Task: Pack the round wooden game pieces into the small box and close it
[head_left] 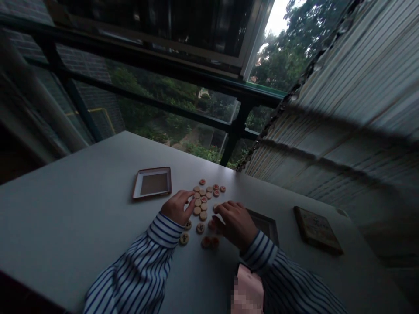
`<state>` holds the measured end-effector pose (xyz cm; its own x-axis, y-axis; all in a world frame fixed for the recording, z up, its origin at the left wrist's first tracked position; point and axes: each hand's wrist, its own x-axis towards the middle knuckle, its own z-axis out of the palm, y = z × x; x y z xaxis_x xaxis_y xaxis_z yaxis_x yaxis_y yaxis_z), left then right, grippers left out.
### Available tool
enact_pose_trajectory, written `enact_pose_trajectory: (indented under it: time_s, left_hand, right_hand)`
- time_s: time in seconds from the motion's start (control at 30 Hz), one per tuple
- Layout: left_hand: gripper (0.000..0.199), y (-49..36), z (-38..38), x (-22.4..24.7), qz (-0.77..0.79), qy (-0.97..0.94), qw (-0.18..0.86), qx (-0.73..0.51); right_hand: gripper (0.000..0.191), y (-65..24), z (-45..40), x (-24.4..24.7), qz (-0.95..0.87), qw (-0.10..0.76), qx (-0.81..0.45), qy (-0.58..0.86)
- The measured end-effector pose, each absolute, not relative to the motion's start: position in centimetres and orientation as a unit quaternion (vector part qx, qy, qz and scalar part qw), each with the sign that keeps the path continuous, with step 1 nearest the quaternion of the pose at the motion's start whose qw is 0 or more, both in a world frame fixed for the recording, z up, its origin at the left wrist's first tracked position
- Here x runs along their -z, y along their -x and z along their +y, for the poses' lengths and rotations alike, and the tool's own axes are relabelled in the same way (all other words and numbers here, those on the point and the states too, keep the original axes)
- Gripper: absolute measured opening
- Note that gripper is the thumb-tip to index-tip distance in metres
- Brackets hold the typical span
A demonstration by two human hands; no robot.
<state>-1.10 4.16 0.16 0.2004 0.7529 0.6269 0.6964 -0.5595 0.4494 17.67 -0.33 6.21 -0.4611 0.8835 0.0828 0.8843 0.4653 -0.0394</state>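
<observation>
Round wooden pieces (203,215) lie in a loose cluster on the white table, some plain side up, others with red or dark characters. My left hand (178,207) is at the cluster's left edge, thumb and forefinger apart, touching or just over the pieces there. On the right side, my right hand (236,221) is palm down with its fingers curled and its thumb and fingertips apart, near a plain piece. Pieces with dark characters (184,238) lie below my left hand, and two reddish pieces (206,242) sit nearer the front. Whatever is under my right palm is hidden.
An open, shallow box part (135,186) stands on the left of the table (108,174). Another tray (273,226) is partly behind my right hand. A dark flat box (317,230) lies at the right. Near my right sleeve is a pink object (249,288). Railing borders the far side.
</observation>
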Motion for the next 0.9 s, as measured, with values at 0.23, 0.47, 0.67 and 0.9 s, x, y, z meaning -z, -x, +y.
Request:
enact_pose_trajectory:
  time_s: [0.23,0.47,0.67,0.9]
  left_hand:
    - [0.020,0.8,3.8,-0.3,0.466,-0.776,0.048,-0.423]
    - [0.021,0.8,3.7,-0.4,0.477,-0.769,0.069,-0.419]
    - [0.021,0.8,3.7,-0.4,0.482,-0.765,0.078,-0.420]
    - [0.020,0.7,3.6,-0.4,0.466,-0.774,0.077,-0.422]
  right_hand:
    - [0.018,-15.8,0.6,-3.3,-0.851,0.053,-0.003,0.523]
    - [0.021,-15.8,0.8,-2.6,-0.850,0.055,-0.033,0.523]
    - [0.018,-15.9,0.9,-2.8,-0.861,0.041,-0.041,0.505]
    - [0.016,-16.0,1.0,-2.6,-0.866,0.057,-0.031,0.496]
